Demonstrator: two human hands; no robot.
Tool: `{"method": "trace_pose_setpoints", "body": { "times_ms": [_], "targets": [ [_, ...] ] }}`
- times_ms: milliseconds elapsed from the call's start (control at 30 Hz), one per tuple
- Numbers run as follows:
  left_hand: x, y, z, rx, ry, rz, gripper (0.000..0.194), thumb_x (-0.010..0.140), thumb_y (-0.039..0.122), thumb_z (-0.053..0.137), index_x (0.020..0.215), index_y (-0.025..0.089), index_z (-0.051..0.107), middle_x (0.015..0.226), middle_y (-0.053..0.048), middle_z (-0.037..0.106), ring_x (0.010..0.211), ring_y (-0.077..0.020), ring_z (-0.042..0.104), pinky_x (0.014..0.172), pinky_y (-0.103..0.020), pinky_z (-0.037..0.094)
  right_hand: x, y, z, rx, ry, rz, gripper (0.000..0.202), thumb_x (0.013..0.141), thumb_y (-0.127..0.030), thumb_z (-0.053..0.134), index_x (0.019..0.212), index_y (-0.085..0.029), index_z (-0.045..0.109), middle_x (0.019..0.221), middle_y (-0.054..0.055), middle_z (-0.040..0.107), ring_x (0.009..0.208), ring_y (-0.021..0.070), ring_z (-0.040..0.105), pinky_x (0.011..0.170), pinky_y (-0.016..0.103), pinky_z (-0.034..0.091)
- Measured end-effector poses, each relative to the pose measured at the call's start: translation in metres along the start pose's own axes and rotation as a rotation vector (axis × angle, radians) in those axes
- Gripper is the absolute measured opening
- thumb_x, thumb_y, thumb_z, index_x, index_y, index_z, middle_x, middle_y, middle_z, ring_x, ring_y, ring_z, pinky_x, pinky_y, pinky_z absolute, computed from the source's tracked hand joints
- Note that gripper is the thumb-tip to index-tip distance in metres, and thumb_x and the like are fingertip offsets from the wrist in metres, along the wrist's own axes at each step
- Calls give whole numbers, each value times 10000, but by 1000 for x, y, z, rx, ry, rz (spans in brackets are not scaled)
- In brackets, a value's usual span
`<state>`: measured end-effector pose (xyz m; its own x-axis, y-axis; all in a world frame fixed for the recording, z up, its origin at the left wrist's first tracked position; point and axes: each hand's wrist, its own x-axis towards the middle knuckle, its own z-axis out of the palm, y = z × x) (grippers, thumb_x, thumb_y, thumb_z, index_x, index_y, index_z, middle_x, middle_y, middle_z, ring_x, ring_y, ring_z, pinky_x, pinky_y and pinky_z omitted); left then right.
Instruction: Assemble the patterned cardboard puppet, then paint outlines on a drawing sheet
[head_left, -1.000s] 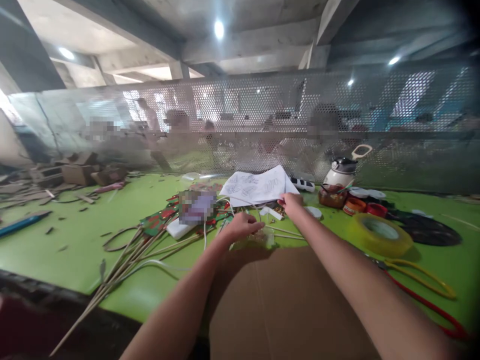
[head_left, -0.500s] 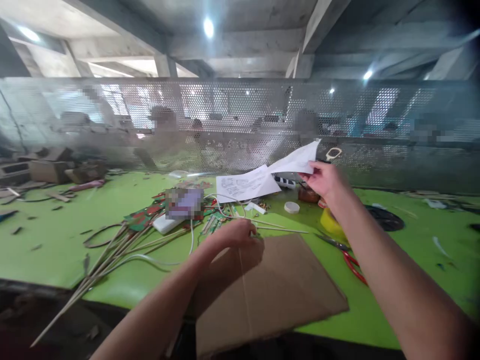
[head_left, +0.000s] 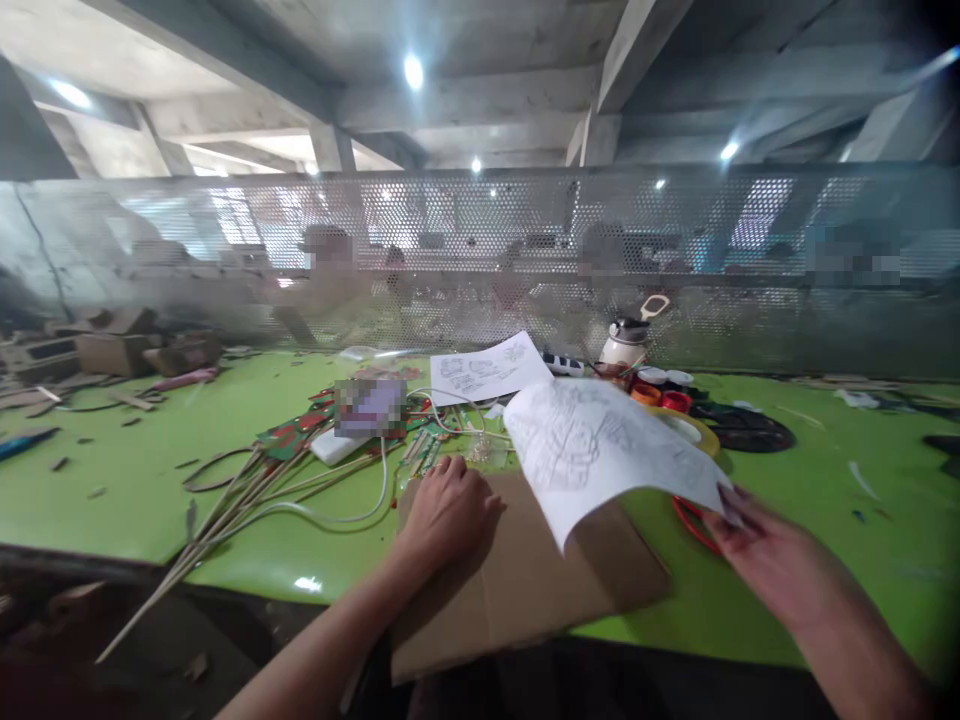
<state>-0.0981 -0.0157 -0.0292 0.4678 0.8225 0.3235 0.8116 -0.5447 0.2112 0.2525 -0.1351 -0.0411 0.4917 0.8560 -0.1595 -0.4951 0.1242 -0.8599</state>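
White, curling paper with grey line drawings [head_left: 592, 450] hung over the flat brown cardboard sheet [head_left: 510, 600], its edge pinched by the right hand [head_left: 772, 550]: lifted, not set down. Another white drawn-on page [head_left: 484, 370] lay beyond the cardboard. The left hand [head_left: 454, 505] rested curled on the cardboard; whether it gripped anything couldn't be told. The paper hid the cardboard's far-right corner.

Right hand [head_left: 761, 535] gripping a curved drawing sheet [head_left: 600, 445] at lower right, left hand [head_left: 452, 508] on cardboard [head_left: 525, 580] at lower centre.
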Motion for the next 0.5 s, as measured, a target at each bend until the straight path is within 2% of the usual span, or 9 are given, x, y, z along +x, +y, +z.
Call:
{"method": "trace_pose_setpoints", "body": {
  "times_ms": [133,267,333,433,500],
  "targets": [
    [6,-7,5,-58,-5,-24,186,809,319,546,863,189,668,919,-154,587,951,-329,534,854,-447,365,-9,11,-26,33,106,119,205,714,-122,666,891,-224,674,970,50,704,823,160,692,682,180,604],
    [13,-9,1,49,-13,-38,350,849,466,483,824,164,658,938,-147,580,980,-311,536,870,-418,390,-14,4,-47,67,152,175,331,678,-53,648,970,-209,669,1004,52,706,822,186,697,667,239,620],
    [16,-8,-6,85,-30,-51,439,854,545,443,792,160,645,925,-134,581,937,-283,553,829,-386,413,-14,1,-54,78,151,178,358,680,-39,631,999,-199,665,1004,53,708,820,189,698,658,246,620],
    [24,-6,-21,57,-69,-42,470,831,600,443,770,168,618,869,-102,600,805,-233,572,696,-324,414,-19,-4,-58,92,172,162,267,694,-72,645,927,-197,677,959,42,712,778,175,695,623,205,609],
    [29,-3,-36,22,-123,-26,465,815,611,453,752,175,602,784,-75,613,706,-205,561,611,-295,377,-30,-8,-60,5,151,76,206,693,-109,678,873,-210,679,925,30,705,756,168,688,596,179,596]
  ]
}}
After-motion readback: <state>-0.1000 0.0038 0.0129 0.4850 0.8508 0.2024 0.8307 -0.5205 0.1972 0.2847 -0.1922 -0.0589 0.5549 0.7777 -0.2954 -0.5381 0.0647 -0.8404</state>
